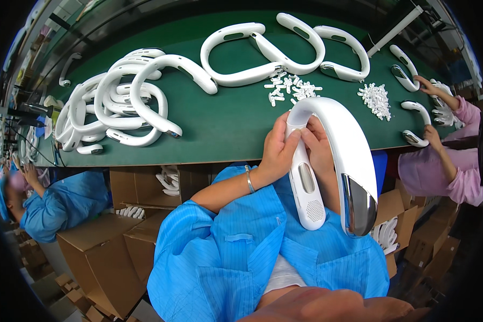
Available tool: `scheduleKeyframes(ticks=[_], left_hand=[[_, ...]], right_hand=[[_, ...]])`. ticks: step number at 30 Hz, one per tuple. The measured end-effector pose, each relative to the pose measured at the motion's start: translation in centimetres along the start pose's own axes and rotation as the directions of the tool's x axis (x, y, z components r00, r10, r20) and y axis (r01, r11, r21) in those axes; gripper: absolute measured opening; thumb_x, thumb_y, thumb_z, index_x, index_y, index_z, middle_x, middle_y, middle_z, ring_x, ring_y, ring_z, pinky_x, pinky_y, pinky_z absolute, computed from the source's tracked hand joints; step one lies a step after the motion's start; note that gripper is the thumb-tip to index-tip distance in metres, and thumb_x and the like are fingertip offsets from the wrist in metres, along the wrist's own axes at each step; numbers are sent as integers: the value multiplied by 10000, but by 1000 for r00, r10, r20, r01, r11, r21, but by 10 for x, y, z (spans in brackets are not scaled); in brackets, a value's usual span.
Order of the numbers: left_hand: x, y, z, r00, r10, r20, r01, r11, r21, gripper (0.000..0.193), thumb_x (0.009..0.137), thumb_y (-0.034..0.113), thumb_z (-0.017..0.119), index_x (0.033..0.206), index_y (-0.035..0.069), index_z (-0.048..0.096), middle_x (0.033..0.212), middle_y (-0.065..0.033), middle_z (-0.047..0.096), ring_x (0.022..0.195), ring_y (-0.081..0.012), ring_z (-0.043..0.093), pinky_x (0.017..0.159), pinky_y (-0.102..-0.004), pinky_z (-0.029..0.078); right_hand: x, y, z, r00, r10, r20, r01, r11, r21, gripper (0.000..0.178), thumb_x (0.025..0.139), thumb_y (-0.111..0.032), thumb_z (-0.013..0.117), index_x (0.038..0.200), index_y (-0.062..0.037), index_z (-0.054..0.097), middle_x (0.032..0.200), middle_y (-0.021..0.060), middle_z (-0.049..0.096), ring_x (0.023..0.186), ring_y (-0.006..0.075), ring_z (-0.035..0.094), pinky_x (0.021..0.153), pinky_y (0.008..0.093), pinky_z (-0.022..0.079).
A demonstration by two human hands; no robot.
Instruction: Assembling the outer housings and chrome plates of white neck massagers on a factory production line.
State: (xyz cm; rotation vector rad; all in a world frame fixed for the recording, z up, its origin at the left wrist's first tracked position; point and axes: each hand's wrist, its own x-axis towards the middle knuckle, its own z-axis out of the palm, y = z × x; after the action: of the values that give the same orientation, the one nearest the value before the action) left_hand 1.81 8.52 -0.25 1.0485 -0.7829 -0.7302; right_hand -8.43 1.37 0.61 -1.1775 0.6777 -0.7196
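Close in front of me I hold a white U-shaped neckband device (354, 142), its bend up and its two ends hanging down. One end carries a glossy dark silver panel. The other shows an oval metallic inset and a patch of small holes. My left hand (276, 150) is closed round the holed arm from the left, thumb on its face. From the right, my right hand (317, 146) grips the same arm near its upper part; some of its fingers are hidden behind it. Small white plastic pieces (306, 90) lie on the table just beyond my hands.
A heap of similar neckbands (118, 102) covers the green table's (225, 129) left side, with several more (233, 78) along the back. Another pile of small pieces (375, 101) is to the right. Co-workers sit at both sides; cardboard boxes (99, 252) stand below the edge.
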Motion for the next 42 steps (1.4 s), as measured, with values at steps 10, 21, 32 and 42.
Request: scheduleKeyframes(ticks=[10, 21, 32, 42], left_hand=[[24, 18, -24, 876, -482, -7, 443, 812, -379, 254, 943, 77, 425, 1175, -23, 449, 1000, -158, 614, 791, -192, 652, 655, -303, 573], [40, 16, -16, 922, -387, -18, 336, 823, -458, 289, 927, 63, 461, 1194, -48, 459, 1017, -139, 604, 807, -206, 641, 694, -320, 572], [52, 7, -13, 837, -529, 141, 537, 743, -399, 273, 952, 111, 418, 1169, -51, 454, 1007, -174, 596, 807, -252, 657, 642, -353, 593], [31, 17, 4, 884, -447, 136, 464, 806, -368, 356, 951, 130, 445, 1272, -8, 374, 1110, -171, 553, 947, -246, 620, 706, -375, 590]], right_hand=[[71, -28, -64, 925, -349, -153, 181, 755, -630, 201, 822, -75, 628, 1004, 11, 639, 875, 59, 660, 705, 100, 601, 606, 215, 465], [109, -21, -83, 938, -263, 227, 283, 199, -938, 205, 731, -32, 634, 933, -63, 655, 774, 130, 584, 750, 320, 584, 691, 400, 473], [68, -37, -28, 997, -75, -24, 77, 993, 92, 68, 802, 27, 613, 863, -2, 623, 900, 102, 649, 777, 134, 633, 643, 237, 539], [66, -25, 8, 987, -119, -107, 137, 974, 181, 176, 779, 79, 608, 950, 42, 594, 918, 93, 641, 813, 139, 613, 733, 256, 499]])
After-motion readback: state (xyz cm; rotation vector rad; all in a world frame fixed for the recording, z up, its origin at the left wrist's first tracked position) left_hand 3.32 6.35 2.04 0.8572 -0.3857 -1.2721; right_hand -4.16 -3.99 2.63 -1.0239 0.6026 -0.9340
